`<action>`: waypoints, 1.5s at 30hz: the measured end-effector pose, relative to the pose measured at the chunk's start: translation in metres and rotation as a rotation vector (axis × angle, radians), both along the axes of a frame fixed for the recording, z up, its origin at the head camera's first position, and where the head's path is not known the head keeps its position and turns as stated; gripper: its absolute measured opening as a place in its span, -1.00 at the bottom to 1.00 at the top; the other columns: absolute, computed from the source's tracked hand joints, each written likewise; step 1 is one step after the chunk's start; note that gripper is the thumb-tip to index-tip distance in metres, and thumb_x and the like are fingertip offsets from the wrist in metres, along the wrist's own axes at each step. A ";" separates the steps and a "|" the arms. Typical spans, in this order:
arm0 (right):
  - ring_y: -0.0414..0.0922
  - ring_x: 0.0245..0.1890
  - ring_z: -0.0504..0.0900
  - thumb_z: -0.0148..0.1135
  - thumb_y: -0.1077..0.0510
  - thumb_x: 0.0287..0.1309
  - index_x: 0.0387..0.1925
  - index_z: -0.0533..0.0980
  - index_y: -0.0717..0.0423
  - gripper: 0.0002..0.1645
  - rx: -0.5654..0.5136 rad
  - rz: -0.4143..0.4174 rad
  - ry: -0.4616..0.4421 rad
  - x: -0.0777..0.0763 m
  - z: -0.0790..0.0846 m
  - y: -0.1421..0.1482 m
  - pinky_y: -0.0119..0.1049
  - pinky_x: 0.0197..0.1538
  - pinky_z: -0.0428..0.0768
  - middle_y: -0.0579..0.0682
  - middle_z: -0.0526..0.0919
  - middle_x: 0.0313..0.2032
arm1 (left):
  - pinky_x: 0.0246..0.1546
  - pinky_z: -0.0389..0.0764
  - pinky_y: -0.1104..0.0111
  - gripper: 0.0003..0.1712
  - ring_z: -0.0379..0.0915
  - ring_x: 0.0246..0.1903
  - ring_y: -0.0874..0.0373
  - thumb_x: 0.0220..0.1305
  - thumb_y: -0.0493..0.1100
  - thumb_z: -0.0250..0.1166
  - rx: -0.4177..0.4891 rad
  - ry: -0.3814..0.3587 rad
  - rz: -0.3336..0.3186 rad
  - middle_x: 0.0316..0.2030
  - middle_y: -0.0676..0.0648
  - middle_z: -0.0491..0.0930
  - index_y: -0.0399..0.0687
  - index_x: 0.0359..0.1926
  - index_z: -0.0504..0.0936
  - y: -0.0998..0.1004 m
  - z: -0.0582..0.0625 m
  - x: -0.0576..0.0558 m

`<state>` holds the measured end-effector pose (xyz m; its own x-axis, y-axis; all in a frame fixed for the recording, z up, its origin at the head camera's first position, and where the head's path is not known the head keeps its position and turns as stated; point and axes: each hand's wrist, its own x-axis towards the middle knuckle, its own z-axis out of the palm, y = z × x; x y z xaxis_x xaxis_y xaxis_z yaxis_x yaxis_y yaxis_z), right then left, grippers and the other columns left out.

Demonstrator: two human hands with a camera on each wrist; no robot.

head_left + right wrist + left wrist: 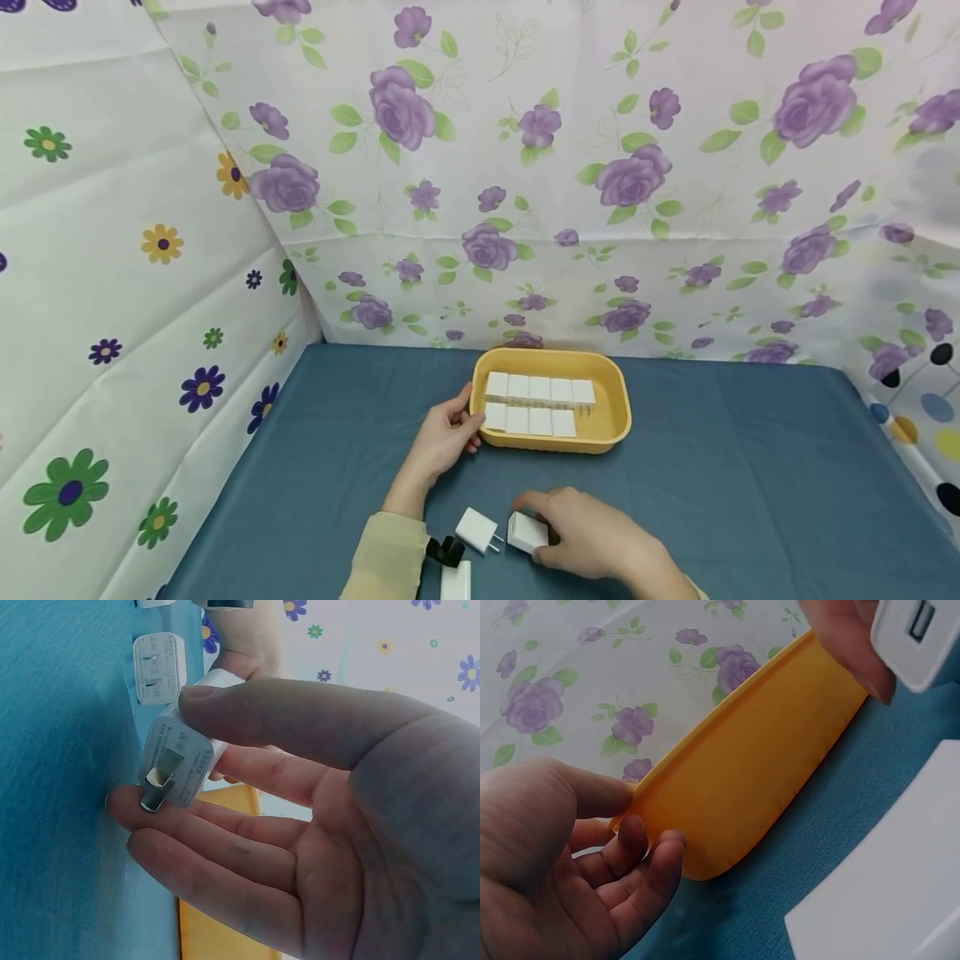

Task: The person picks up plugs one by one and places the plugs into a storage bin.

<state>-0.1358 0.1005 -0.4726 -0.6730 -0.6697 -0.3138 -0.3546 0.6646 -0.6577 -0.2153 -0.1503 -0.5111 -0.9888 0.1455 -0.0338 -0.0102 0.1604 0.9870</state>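
Observation:
In the head view, my left hand (441,440) holds the left end of a yellow tray (551,445), thumb and fingers at its rim (649,784). Two rows of white charger plugs lie inside, several in each row. My right hand (596,533) pinches a white USB charger plug (527,532) in front of the tray. Its two metal prongs (159,787) point out between thumb and fingers in the right wrist view, and its USB slot shows in the left wrist view. Just left of it, another charger plug (477,530) lies on the table with its prongs toward the right.
A further white piece (455,582) lies at the bottom edge of the head view, partly cut off, near the black strap (447,551) on my left wrist. Dark blue cloth (750,483) covers the table. Flower-patterned sheets (480,167) hang behind and at the sides.

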 end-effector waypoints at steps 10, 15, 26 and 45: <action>-0.30 -0.52 0.49 0.47 0.11 0.32 0.33 0.60 -0.10 -0.44 -0.079 -0.023 0.024 0.000 0.010 0.009 -0.35 -0.43 0.49 -0.26 0.57 -0.43 | -0.39 0.76 0.08 -0.21 0.61 -0.46 0.01 0.58 -0.21 0.32 0.004 0.003 -0.005 -0.37 -0.26 0.60 -0.12 0.67 0.20 -0.002 0.000 0.002; -0.29 -0.45 0.56 0.49 0.10 0.32 0.30 0.60 -0.07 -0.46 -0.119 -0.068 0.042 -0.008 0.016 0.024 -0.32 -0.39 0.56 -0.30 0.64 -0.24 | -0.38 0.76 0.08 -0.21 0.62 -0.45 -0.03 0.57 -0.20 0.33 0.006 -0.008 0.005 -0.37 -0.26 0.60 -0.11 0.67 0.21 -0.001 -0.001 0.003; -0.24 -0.21 0.70 0.50 0.00 0.37 0.49 0.48 -0.19 -0.28 -0.224 -0.407 0.200 -0.016 0.025 0.062 -0.29 -0.20 0.73 -0.04 0.71 0.00 | -0.38 0.75 0.00 -0.23 0.61 -0.44 -0.09 0.59 -0.20 0.30 -0.006 0.000 -0.012 -0.37 -0.28 0.59 -0.16 0.66 0.20 0.002 -0.004 0.004; 0.04 -0.20 0.69 0.31 0.03 0.46 0.47 0.43 0.25 -0.31 -0.014 -0.622 0.305 -0.074 0.022 0.051 -0.10 -0.30 0.66 0.22 0.72 -0.04 | -0.37 0.76 0.05 -0.22 0.61 -0.45 -0.02 0.58 -0.19 0.32 0.009 -0.001 -0.001 -0.38 -0.25 0.59 -0.11 0.66 0.21 0.000 0.001 0.001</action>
<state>-0.2095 0.1517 -0.4509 -0.9901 -0.1331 -0.0435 -0.0808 0.7966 -0.5990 -0.2144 -0.1503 -0.5104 -0.9885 0.1472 -0.0339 -0.0113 0.1518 0.9884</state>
